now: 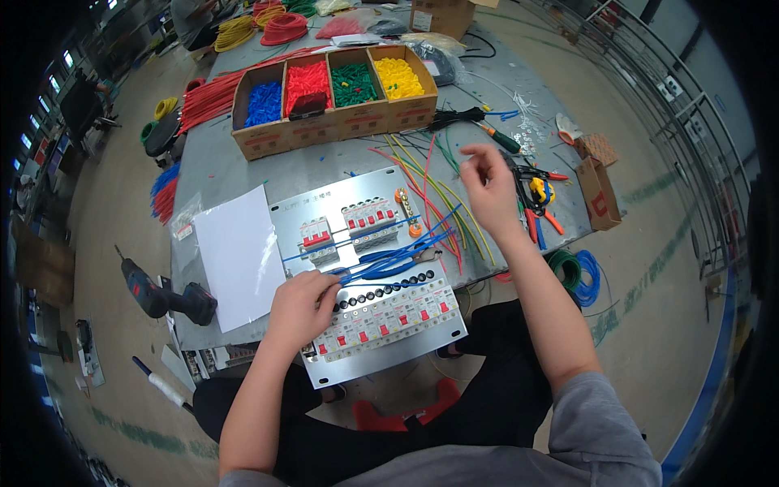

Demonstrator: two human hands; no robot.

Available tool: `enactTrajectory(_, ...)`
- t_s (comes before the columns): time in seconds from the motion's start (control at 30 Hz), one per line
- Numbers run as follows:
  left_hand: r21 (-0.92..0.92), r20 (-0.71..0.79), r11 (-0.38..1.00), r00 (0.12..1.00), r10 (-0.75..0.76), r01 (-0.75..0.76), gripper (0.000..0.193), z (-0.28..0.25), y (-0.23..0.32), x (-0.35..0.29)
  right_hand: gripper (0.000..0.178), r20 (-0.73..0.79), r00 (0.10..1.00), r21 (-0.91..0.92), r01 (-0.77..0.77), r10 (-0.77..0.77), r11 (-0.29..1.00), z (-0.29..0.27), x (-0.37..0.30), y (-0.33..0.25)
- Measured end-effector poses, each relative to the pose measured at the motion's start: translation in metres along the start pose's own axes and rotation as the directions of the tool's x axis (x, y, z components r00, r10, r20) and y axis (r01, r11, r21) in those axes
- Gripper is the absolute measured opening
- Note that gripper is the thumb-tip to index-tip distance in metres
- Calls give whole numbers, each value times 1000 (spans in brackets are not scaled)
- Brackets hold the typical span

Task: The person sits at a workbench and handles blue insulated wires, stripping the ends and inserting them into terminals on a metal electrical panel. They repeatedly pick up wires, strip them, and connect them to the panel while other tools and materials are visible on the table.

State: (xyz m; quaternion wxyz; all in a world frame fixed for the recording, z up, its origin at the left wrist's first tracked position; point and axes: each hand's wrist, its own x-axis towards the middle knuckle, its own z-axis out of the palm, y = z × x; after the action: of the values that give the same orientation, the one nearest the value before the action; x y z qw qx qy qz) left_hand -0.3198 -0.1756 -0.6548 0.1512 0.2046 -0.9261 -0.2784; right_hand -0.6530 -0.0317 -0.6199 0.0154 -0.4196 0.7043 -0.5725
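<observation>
A grey metal panel (pixel 324 199) with rows of white circuit breakers with red levers lies on the table in front of me. My left hand (pixel 302 307) rests on the lower breaker row and pinches the ends of several blue wires (pixel 389 247) that fan out to the right across the panel. My right hand (pixel 489 188) is raised above the table right of the panel, fingers curled, thumb and forefinger pinched; whether something small is between them I cannot tell. Loose red, yellow and green wires (pixel 430 183) lie under it.
A cardboard tray (pixel 333 126) with blue, red, green and yellow pieces stands behind the panel. A white sheet (pixel 237 253) lies left of it. Pliers and cutters (pixel 537 195), a screwdriver (pixel 495 138) and small boxes (pixel 599 191) sit right. A drill (pixel 166 296) lies on the floor.
</observation>
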Motion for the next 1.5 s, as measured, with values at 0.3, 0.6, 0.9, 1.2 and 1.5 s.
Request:
enactTrajectory(0.3,-835,111,492,951,-288,246,13,0,14,-3,28,-291,856,583,-195,427,788,-34,19,14)
enactTrajectory(0.6,-889,274,315,937,-218,333,13,25,48,26,48,624,735,534,-648,264,543,39,-14,-47)
enactTrajectory(0.9,-775,260,524,934,-246,354,38,30,64,44,41,466,843,627,-529,268,571,-1,26,-37)
enactTrajectory(1.2,-688,202,641,938,-280,340,41,45,63,48,32,338,896,574,-438,287,692,-15,23,-33)
enactTrajectory(1.5,-571,128,776,962,-240,269,37,45,70,43,39,279,912,619,-411,302,669,-37,33,-22)
